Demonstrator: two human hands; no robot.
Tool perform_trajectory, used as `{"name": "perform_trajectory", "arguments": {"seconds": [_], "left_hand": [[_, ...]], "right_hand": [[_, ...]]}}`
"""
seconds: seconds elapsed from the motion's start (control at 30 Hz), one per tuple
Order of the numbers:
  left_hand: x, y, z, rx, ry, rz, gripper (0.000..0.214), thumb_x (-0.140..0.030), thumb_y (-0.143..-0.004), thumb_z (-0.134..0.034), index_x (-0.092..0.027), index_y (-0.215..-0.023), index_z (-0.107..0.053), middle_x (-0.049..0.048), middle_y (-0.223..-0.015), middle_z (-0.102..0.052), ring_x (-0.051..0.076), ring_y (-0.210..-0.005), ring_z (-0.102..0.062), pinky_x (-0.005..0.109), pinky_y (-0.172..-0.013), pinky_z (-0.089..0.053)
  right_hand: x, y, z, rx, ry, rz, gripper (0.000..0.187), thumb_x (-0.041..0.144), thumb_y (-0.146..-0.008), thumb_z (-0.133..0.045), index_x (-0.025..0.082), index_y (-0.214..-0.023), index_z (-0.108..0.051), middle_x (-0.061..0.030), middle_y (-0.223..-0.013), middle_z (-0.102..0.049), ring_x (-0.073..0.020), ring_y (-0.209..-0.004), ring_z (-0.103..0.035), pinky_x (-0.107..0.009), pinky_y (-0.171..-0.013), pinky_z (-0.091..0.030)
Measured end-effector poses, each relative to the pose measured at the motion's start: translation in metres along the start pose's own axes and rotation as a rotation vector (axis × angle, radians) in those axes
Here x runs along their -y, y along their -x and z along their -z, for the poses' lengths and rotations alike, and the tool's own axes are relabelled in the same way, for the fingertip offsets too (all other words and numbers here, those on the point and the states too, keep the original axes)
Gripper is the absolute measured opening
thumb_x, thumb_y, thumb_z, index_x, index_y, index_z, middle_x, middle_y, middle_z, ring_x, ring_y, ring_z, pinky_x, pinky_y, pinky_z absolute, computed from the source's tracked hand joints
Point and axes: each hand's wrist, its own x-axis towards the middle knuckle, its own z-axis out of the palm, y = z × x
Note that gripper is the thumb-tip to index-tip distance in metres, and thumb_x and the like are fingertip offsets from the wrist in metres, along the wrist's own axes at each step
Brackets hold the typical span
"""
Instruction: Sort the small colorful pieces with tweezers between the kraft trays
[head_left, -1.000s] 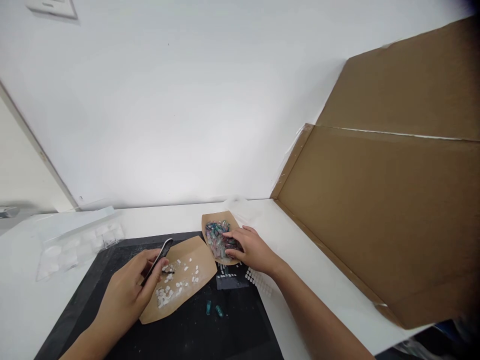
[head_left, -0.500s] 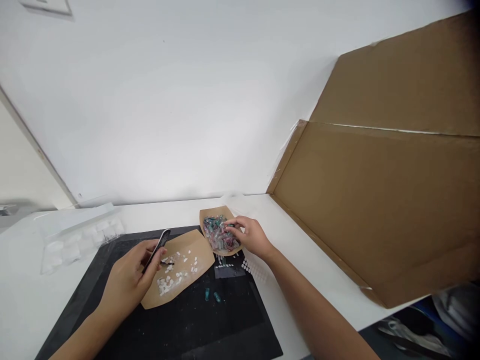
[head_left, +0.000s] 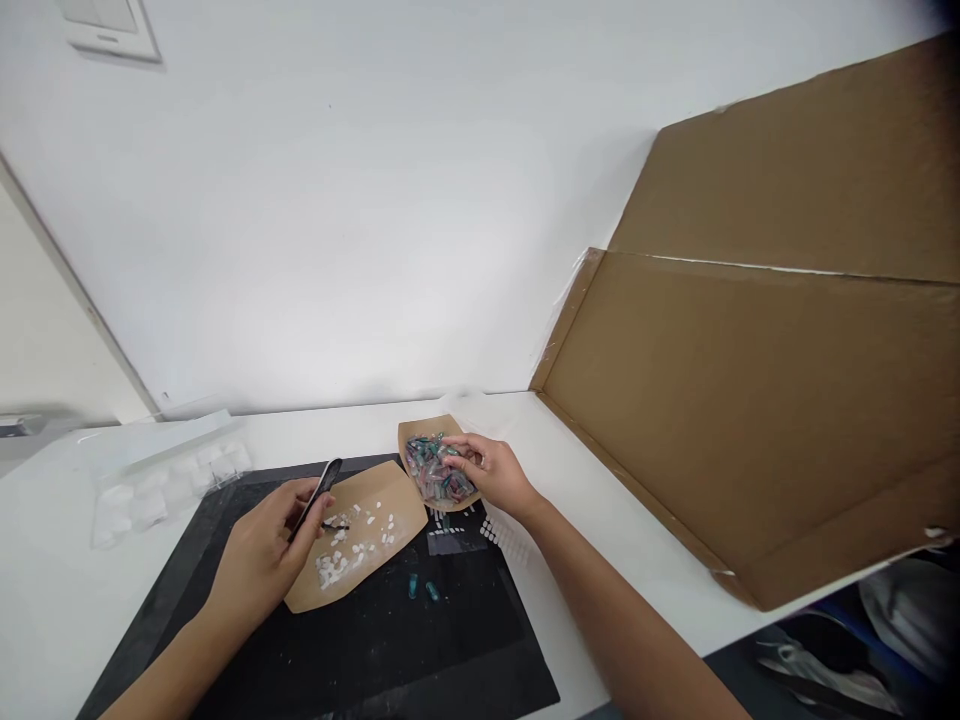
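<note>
My left hand [head_left: 264,560] is closed around black tweezers [head_left: 318,496], whose tips rest over a brown paper sheet [head_left: 358,545] strewn with several small white pieces [head_left: 339,562]. My right hand [head_left: 491,474] hovers over a second, smaller brown paper [head_left: 414,430] heaped with teal and pink pieces [head_left: 433,472]; its fingertips pinch into the pile, and what they hold is too small to make out. Two loose teal pieces [head_left: 421,588] lie on the black mat [head_left: 375,650] in front of the papers.
A clear plastic tray [head_left: 157,480] with compartments sits at the left on the white table [head_left: 570,500]. A large flattened cardboard box [head_left: 757,400] leans at the right. A small clear sheet with white dots [head_left: 480,532] lies beside my right wrist.
My right hand has drawn back slightly over the coloured pile and its fingers have curled into a pinch. The left hand with the tweezers has stayed put. The camera shifted a little.
</note>
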Motion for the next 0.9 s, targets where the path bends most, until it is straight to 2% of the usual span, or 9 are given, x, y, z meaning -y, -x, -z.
{"name": "perform_trajectory", "arguments": {"seconds": [0.33, 0.7, 0.9], "left_hand": [[0.0028, -0.0003, -0.0009, 0.004, -0.028, -0.025, 0.033, -0.051, -0.1, -0.055, -0.022, -0.113, -0.064, 0.002, -0.083, -0.079, 0.02, -0.069, -0.077, 0.026, -0.066, -0.056], [0.0051, 0.001, -0.001, 0.019, -0.027, -0.005, 0.032, -0.051, -0.1, -0.055, -0.023, -0.113, -0.063, -0.0015, -0.079, -0.077, 0.018, -0.07, -0.076, 0.025, -0.067, -0.054], [0.0055, 0.0005, -0.0021, 0.013, -0.017, -0.017, 0.033, -0.051, -0.101, -0.055, -0.023, -0.115, -0.062, -0.0003, -0.083, -0.078, 0.018, -0.069, -0.075, 0.025, -0.066, -0.054]], "right_hand": [[-0.0008, 0.0009, -0.0004, -0.065, -0.014, 0.006, 0.021, 0.042, -0.094, -0.067, 0.025, -0.105, -0.071, -0.0025, -0.099, -0.079, -0.0209, -0.092, -0.074, -0.033, -0.082, -0.057], [-0.0042, 0.0008, -0.0016, -0.106, -0.056, -0.03, 0.01, 0.031, -0.097, -0.062, 0.025, -0.1, -0.069, -0.0029, -0.094, -0.081, -0.0233, -0.092, -0.078, -0.036, -0.081, -0.06], [-0.0021, 0.0015, -0.0031, -0.104, -0.075, -0.024, 0.01, 0.029, -0.097, -0.059, 0.025, -0.099, -0.068, -0.0024, -0.091, -0.08, -0.0227, -0.09, -0.078, -0.036, -0.082, -0.061]]}}
